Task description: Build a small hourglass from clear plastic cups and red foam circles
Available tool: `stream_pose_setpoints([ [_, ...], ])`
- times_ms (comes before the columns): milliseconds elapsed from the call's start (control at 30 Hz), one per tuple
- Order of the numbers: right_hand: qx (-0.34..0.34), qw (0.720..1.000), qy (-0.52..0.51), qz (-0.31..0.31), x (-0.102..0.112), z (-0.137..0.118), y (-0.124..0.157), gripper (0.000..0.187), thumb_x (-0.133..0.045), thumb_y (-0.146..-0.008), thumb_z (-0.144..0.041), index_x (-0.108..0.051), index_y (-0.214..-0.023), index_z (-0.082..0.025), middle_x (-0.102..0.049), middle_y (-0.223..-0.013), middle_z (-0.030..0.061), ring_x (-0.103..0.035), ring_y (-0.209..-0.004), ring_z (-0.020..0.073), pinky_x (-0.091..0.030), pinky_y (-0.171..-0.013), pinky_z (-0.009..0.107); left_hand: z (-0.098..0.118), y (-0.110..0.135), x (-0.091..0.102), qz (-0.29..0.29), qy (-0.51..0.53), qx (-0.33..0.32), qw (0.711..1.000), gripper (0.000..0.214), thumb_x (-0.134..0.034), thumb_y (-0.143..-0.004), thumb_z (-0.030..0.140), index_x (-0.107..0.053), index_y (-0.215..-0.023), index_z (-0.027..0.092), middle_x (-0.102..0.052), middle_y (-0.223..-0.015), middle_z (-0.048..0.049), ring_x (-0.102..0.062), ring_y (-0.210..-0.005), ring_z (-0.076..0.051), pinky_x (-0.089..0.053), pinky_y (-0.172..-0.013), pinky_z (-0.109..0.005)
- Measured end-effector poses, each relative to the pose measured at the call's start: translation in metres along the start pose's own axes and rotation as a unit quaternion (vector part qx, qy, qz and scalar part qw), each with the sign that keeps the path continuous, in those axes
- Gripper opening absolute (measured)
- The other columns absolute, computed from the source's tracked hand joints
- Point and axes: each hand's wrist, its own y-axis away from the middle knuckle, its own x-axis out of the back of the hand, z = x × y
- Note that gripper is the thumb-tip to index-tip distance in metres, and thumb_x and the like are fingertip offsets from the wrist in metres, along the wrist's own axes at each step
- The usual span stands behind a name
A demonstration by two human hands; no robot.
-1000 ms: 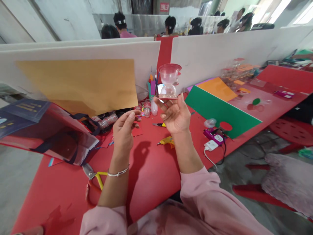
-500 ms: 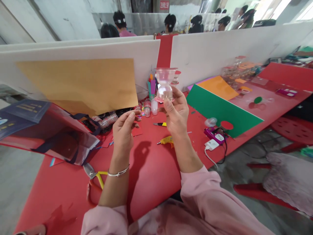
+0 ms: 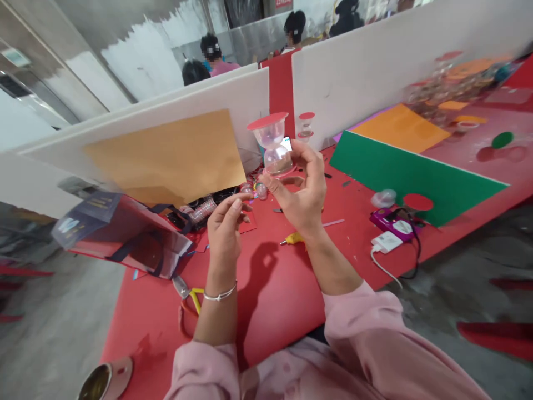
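In my right hand [image 3: 307, 191] is an hourglass shape of two clear plastic cups [image 3: 275, 139], held up above the table by its lower end. Red discs cap it at top and bottom, and it leans a little. My left hand [image 3: 227, 225], with a bangle on its wrist, is raised to the left and lower, apart from the hourglass. Its thumb and forefinger are pinched together; anything between them is too small to see. Below my right wrist lies a yellow glue gun [image 3: 295, 239] on the red table [image 3: 275, 300].
Yellow-and-red handled pliers [image 3: 189, 297] lie left of my forearm, near a bag [image 3: 137, 239] and a mug [image 3: 106, 380]. A purple power strip [image 3: 391, 226] with cables and a green board [image 3: 408, 172] are at right. Another hourglass [image 3: 306, 125] stands behind. Low white partitions [image 3: 358, 72] edge the table.
The camera view has turned and tilted. The hourglass now leans, its red top showing. My right hand has turned with it; my left hand keeps its pinch.
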Motion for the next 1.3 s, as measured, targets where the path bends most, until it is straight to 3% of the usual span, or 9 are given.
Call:
stream_pose_setpoints([
  [133, -0.003, 0.999, -0.03, 0.018, 0.004, -0.002, -0.004, 0.067, -0.081, -0.088, -0.053, -0.053, -0.147, -0.038, -0.056, -0.142, 0.0087, -0.06, -0.131, 0.0303, -0.069, -0.081, 0.041, 0.003, -0.005, -0.022, 0.013, 0.011, -0.028, 0.999, 0.025, -0.083, -0.085, 0.042, -0.083, -0.101, 0.023, -0.076, -0.106, -0.0076, -0.068, -0.084, -0.012, -0.049, -0.061, -0.019],
  [267, -0.052, 0.987, -0.152, 0.001, 0.007, -0.009, -0.007, 0.061, -0.082, -0.086, -0.056, -0.057, -0.137, -0.035, -0.063, -0.131, 0.0068, -0.067, -0.115, 0.0253, -0.068, -0.074, 0.036, 0.007, -0.011, -0.05, 0.024, 0.018, -0.076, 0.997, 0.031, -0.084, -0.085, 0.044, -0.08, -0.11, 0.026, -0.077, -0.109, -0.0065, -0.071, -0.097, -0.016, -0.054, -0.07, -0.022],
  [467, -0.224, 0.9, -0.361, -0.1, 0.018, -0.015, -0.018, 0.046, -0.068, -0.095, -0.061, -0.058, -0.132, -0.035, -0.07, -0.128, 0.0045, -0.073, -0.103, 0.0215, -0.067, -0.073, 0.036, 0.01, -0.007, -0.073, 0.017, -0.052, -0.163, 0.985, 0.037, -0.069, -0.097, 0.051, -0.074, -0.13, 0.034, -0.062, -0.153, -0.0038, -0.057, -0.143, -0.027, -0.057, -0.104, -0.037],
  [567, -0.273, 0.855, -0.426, -0.117, 0.021, -0.014, -0.023, 0.044, -0.068, -0.093, -0.061, -0.061, -0.126, -0.032, -0.074, -0.121, 0.0042, -0.074, -0.107, 0.0225, -0.066, -0.068, 0.032, 0.007, -0.002, -0.074, 0.0, -0.082, -0.176, 0.981, 0.041, -0.067, -0.099, 0.05, -0.07, -0.137, 0.036, -0.058, -0.158, -0.003, -0.052, -0.149, -0.029, -0.054, -0.112, -0.041],
  [667, -0.297, 0.828, -0.46, -0.121, 0.019, -0.013, -0.024, 0.041, -0.067, -0.092, -0.058, -0.064, -0.12, -0.03, -0.077, -0.117, 0.0035, -0.074, -0.108, 0.0227, -0.065, -0.069, 0.031, 0.003, 0.0, -0.072, -0.019, -0.08, -0.17, 0.982, 0.042, -0.068, -0.099, 0.047, -0.069, -0.139, 0.036, -0.06, -0.157, -0.0048, -0.06, -0.141, -0.029, -0.056, -0.108, -0.041],
  [833, -0.323, 0.811, -0.471, -0.127, 0.013, -0.012, -0.023, 0.036, -0.061, -0.094, -0.055, -0.067, -0.115, -0.027, -0.079, -0.111, 0.0052, -0.076, -0.104, 0.023, -0.064, -0.066, 0.031, 0.003, -0.001, -0.066, -0.033, -0.06, -0.165, 0.984, 0.04, -0.067, -0.1, 0.046, -0.07, -0.138, 0.033, -0.071, -0.14, -0.0065, -0.069, -0.123, -0.025, -0.059, -0.1, -0.037],
  [1100, -0.367, 0.789, -0.47, -0.151, 0.002, -0.008, -0.019, 0.04, -0.061, -0.09, -0.053, -0.067, -0.118, -0.025, -0.08, -0.11, 0.0073, -0.076, -0.1, 0.0227, -0.063, -0.063, 0.03, 0.009, -0.008, -0.048, 0.021, -0.071, -0.166, 0.983, 0.033, -0.067, -0.099, 0.046, -0.076, -0.127, 0.03, -0.072, -0.136, -0.0077, -0.065, -0.131, -0.024, -0.056, -0.108, -0.04],
  [1300, -0.391, 0.774, -0.474, -0.153, -0.005, -0.009, -0.014, 0.039, -0.063, -0.089, -0.053, -0.068, -0.116, -0.025, -0.08, -0.106, 0.0064, -0.075, -0.095, 0.022, -0.063, -0.063, 0.029, 0.003, -0.018, -0.039, 0.021, -0.073, -0.146, 0.986, 0.03, -0.072, -0.096, 0.045, -0.077, -0.121, 0.029, -0.072, -0.134, -0.0085, -0.068, -0.127, -0.025, -0.058, -0.104, -0.04],
])
